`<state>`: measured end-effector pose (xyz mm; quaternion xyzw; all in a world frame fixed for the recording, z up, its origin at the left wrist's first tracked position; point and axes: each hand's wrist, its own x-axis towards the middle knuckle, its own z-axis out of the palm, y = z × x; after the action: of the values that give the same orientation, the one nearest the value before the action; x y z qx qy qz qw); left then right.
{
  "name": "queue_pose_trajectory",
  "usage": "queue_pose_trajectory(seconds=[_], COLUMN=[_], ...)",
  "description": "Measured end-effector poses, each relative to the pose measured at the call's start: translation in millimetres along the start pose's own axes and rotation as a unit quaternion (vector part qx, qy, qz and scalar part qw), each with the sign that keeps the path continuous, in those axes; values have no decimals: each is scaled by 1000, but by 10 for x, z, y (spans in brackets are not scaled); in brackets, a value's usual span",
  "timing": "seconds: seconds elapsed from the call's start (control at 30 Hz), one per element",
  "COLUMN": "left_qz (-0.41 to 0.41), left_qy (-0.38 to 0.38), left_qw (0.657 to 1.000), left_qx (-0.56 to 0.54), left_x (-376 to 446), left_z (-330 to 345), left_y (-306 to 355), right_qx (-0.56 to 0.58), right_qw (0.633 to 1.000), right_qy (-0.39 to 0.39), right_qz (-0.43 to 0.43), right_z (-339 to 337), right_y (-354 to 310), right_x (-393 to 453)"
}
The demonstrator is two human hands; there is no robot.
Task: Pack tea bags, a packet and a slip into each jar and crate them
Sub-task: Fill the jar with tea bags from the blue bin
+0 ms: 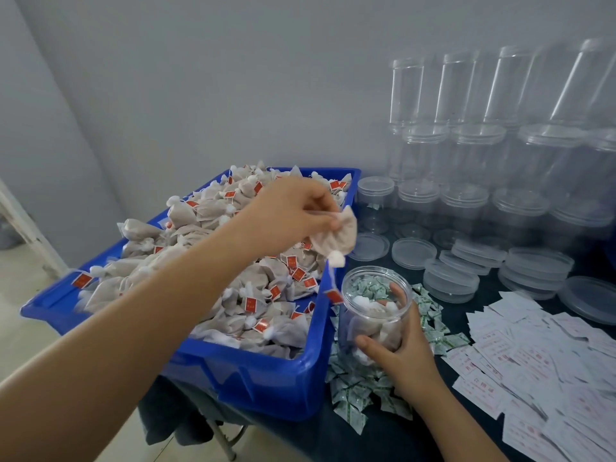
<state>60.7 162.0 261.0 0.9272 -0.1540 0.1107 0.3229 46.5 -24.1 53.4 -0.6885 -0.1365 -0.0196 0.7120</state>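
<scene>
- Blue crate (253, 388): sits at the left of the dark table (416, 438), heaped with tea bags (233, 295) bearing red tags.
- Empty jars (466, 155): stacked against the wall at the far right, with loose lids (413, 253) lying in front of them.
- Slips (540, 361): spread in a loose layer at the near right of the table, well apart from the working area.
- Packets (353, 395): green-and-white, scattered around the base of the open jar.
- Open jar (373, 315): stands upright just beside the crate's right wall, mouth up, partly filled with tea bags.
- Right hand (403, 351): wraps the jar from the near right side, thumb across the front wall, fingers curled behind; it steadies the jar.
- Left hand (293, 211): raised above the crate's right edge, forearm reaching across the crate; thumb and fingertips pinch one bag.
- Held tea bag (336, 238): hangs below the pinch, long axis roughly vertical, its string and red tag trailing to the jar rim. The jar mouth lies down and slightly right of the bag; the judged next step is a short lowering and release.
</scene>
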Motion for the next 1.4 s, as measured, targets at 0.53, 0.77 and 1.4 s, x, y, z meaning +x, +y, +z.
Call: queue_pose_trajectory(seconds=[0.53, 0.77, 1.4], left_qz=[74, 70, 5], left_qy=[-7, -39, -61], left_qw=[991, 990, 987], left_qx=[110, 120, 148], left_x=[133, -17, -287], left_z=[691, 696, 1669], left_y=[47, 70, 370], right_qx=[16, -2, -66], right_qw=[1000, 1000, 989], right_qy=[-17, 12, 131], right_qz=[10, -12, -30], right_z=[-11, 1, -1126], right_y=[-13, -63, -325], right_x=[10, -9, -568])
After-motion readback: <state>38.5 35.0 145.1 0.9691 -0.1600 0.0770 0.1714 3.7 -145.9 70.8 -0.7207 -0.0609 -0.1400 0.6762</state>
